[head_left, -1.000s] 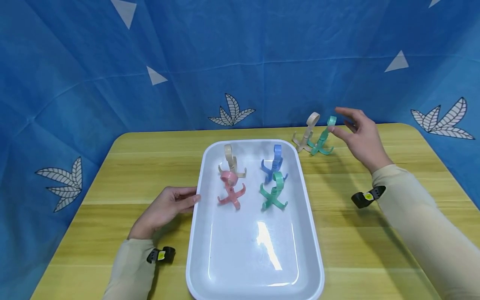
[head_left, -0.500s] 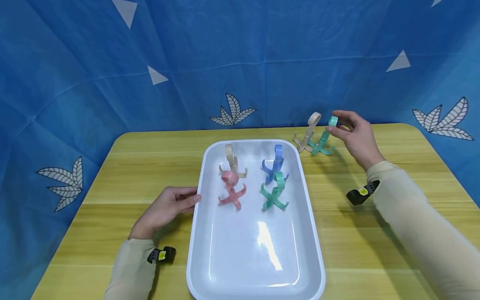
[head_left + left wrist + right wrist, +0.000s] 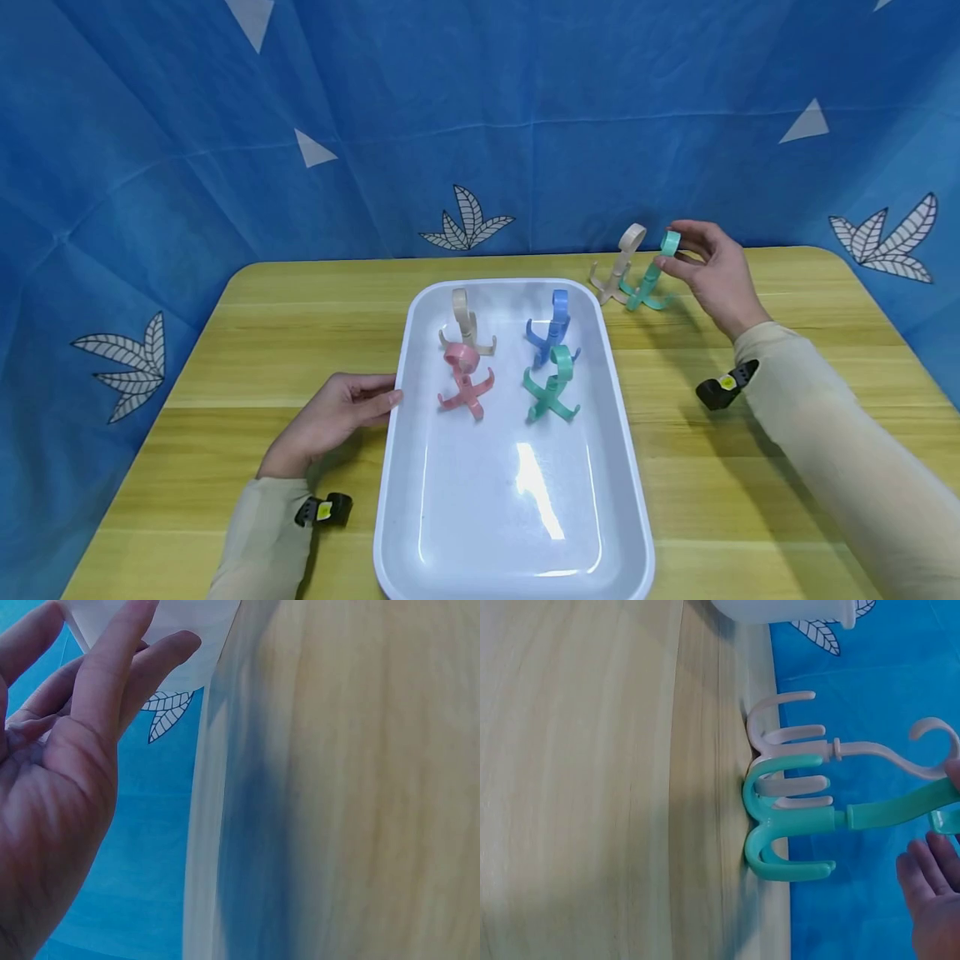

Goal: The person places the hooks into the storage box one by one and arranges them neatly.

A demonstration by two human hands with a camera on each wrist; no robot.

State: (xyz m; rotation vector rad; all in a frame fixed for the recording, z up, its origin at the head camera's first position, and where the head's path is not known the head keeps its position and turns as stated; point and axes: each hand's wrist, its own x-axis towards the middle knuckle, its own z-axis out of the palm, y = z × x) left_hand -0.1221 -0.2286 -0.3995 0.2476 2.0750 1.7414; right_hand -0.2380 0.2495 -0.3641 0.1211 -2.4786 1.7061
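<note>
My right hand (image 3: 720, 271) pinches the curved top of a teal four-pronged hanging hook (image 3: 649, 279) between thumb and fingers. In the right wrist view the teal hook (image 3: 802, 819) stands upright, its prongs down at the table edge and overlapping those of a beige hook (image 3: 795, 746) beside it. My left hand (image 3: 330, 421) holds the left rim of a white tray (image 3: 465, 500), thumb at the rim, other fingers against its outer side. At the tray's far end stand a beige hook (image 3: 463, 318), a pink hook (image 3: 467, 392), a blue hook (image 3: 551, 335) and a green hook (image 3: 553, 392).
The tray stands lengthwise on a wooden table (image 3: 300, 333). A blue cloth (image 3: 375, 125) with leaf prints hangs close behind the table's far edge, just past the two hooks outside the tray. A dark wrist strap camera (image 3: 727, 385) sits on the right sleeve.
My right hand has come in slightly to the left, and its fingers have closed on the top of the teal hook. The left hand and tray stay in place.
</note>
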